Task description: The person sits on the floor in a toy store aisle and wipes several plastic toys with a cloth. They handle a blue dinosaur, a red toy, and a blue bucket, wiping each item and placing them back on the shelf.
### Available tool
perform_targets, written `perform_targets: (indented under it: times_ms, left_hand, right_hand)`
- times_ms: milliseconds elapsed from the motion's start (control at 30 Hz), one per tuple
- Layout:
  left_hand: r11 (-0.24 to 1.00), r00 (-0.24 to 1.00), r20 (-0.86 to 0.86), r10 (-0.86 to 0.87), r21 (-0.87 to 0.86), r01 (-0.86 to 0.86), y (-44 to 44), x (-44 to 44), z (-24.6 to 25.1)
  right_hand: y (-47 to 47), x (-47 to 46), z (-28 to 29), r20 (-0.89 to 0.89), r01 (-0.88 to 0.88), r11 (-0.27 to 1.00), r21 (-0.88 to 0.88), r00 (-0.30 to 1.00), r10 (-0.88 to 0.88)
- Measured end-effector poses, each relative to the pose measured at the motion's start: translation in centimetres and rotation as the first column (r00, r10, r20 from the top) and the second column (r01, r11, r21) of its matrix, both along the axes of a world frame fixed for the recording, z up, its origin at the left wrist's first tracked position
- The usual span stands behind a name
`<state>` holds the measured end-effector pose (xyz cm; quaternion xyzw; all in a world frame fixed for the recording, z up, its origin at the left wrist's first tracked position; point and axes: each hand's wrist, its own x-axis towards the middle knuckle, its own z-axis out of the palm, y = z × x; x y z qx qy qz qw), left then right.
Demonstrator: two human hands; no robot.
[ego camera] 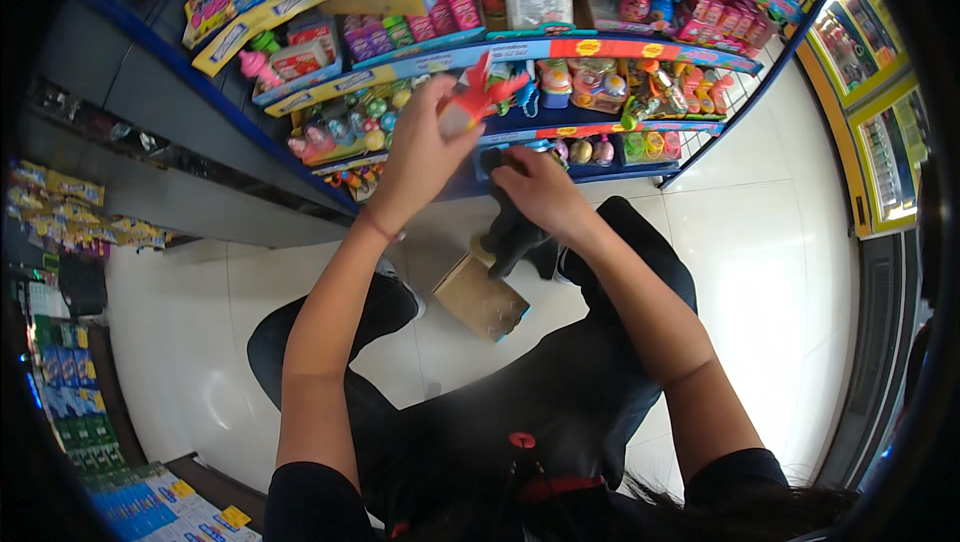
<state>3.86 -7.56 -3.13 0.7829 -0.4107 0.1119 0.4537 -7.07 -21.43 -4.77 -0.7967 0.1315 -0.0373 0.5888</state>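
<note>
My left hand (431,140) is raised before the store shelves, its fingers closed around a red plastic toy (480,91) with a clear, pale lower part; the toy is slightly blurred. To its right, my right hand (544,185) grips a dark cloth (517,234) that hangs down from the fingers. Beneath the cloth, an open cardboard box (484,298) rests on the tiled floor between my feet. Part of the box is hidden by the cloth. Just beyond both hands is a lower shelf with small toys and candy containers (600,84).
Blue-edged shelves (442,58) packed with boxed sweets curve across the front. A dark grey panel (225,189) stands at the left, with hanging snack packets (67,204) beside it. Yellow-framed glass coolers (885,121) are at the right. Stacked packages (157,504) lie at the lower left.
</note>
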Motion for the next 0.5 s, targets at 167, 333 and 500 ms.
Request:
perform_targets:
  times_ms: [167, 333, 500]
  left_hand:
    - [1.000, 0.941, 0.339, 0.014, 0.003, -0.015, -9.8, 4.1, 4.0]
    - [0.933, 0.828, 0.561, 0.018, 0.289, -0.216, -16.9, 9.4, 4.1]
    - [0.809, 0.907, 0.304, 0.292, 0.426, -0.404, -20.2, 13.9, 3.1]
  right_hand:
    - [0.0, -0.5, 0.5, -0.035, -0.052, 0.998, 0.017, 0.998, 0.053]
    - [-0.5, -1.3, 1.5, -0.027, -0.069, 0.997, 0.030, 0.997, 0.069]
    - [-0.5, -1.9, 2.2, 0.015, -0.027, 0.999, 0.040, 1.000, 0.027]
